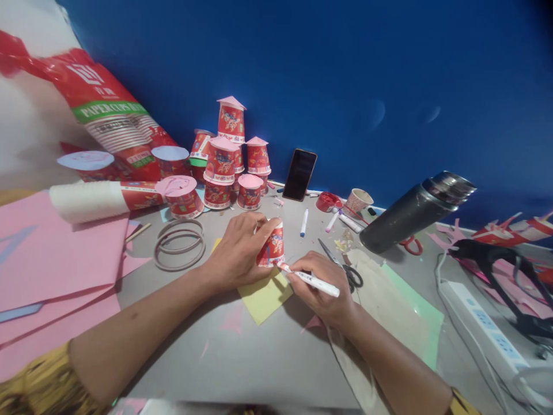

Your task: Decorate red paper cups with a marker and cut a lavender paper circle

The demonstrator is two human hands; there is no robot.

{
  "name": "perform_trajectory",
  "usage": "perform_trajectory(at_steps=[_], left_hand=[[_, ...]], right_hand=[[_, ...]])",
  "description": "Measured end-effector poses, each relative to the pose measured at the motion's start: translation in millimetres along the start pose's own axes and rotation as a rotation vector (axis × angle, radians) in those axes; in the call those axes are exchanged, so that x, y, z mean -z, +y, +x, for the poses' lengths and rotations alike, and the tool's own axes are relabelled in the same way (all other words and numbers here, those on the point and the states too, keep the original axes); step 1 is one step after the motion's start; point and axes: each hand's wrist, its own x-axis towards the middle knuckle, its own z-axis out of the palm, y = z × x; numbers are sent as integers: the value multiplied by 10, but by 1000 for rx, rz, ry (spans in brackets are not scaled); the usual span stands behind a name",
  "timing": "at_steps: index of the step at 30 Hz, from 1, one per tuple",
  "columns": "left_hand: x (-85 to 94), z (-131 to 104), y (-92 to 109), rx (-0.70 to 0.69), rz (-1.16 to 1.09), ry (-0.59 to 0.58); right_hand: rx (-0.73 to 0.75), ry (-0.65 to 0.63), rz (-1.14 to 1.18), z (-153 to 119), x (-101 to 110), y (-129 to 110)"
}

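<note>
My left hand (242,248) is wrapped round a red printed paper cup (276,242), which stands upside down on a yellow paper sheet (263,300). Between the fingers of my right hand (324,282) is a white marker (317,282). The marker's tip meets the cup's lower rim or the paper right beside it; I cannot tell which. Just past my right hand lie black-handled scissors (352,276). A blue-capped marker (304,223) rests behind the cup.
Decorated cups (222,164) with pink paper tops are stacked at the back. Two rings (179,245) lie left, near pink paper (64,248) and a stack of cups (103,199). A phone (299,174) leans on the wall. A dark flask (415,213) and a power strip (488,328) are right.
</note>
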Motion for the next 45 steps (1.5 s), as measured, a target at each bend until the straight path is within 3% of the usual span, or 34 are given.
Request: perform_trajectory(at_steps=[15, 22, 27, 34, 45], left_hand=[[-14, -4, -13, -48, 39, 31], [-33, -18, -32, -48, -1, 35], [-55, -14, -57, 29, -175, 28], [-110, 25, -122, 173, -395, 145], [-87, 52, -43, 376, -919, -16]], right_hand=[[14, -1, -13, 22, -9, -19], [-45, 82, -74, -44, 95, -22], [-24, 140, -146, -75, 82, 78], [-88, 142, -185, -99, 37, 206], [-164, 134, -195, -122, 52, 302]])
